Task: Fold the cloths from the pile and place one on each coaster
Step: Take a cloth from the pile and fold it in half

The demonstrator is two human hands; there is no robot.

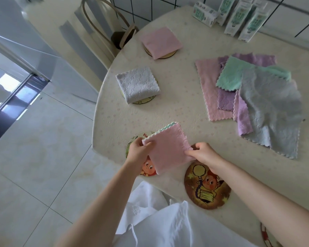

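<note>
Cream tabletop (177, 107) with a faint flower print fills the view, above a pale tiled floor. At the near edge, both hands hold a folded pink cloth (166, 150). It is a plush, nearly square pad. Its far edge is scalloped, and white and mint-green layers peek out there. Its near end is a smooth rounded fold. The slightly longer side runs from near to far, tilted a little, with the scalloped edge pointing away from the person.

The left hand (138, 151) pinches the far left corner, thumb on top. The right hand (202, 153) pinches the right edge. The cloth partly covers a cartoon coaster (147, 167); whether it rests on it I cannot tell. A brown coaster (207, 186) lies bare just to the right.

Farther off, a white folded cloth (137, 84) and another pink folded cloth (161, 41) each sit on a coaster. A loose pile of cloths (257, 97) lies spread out at right.
</note>
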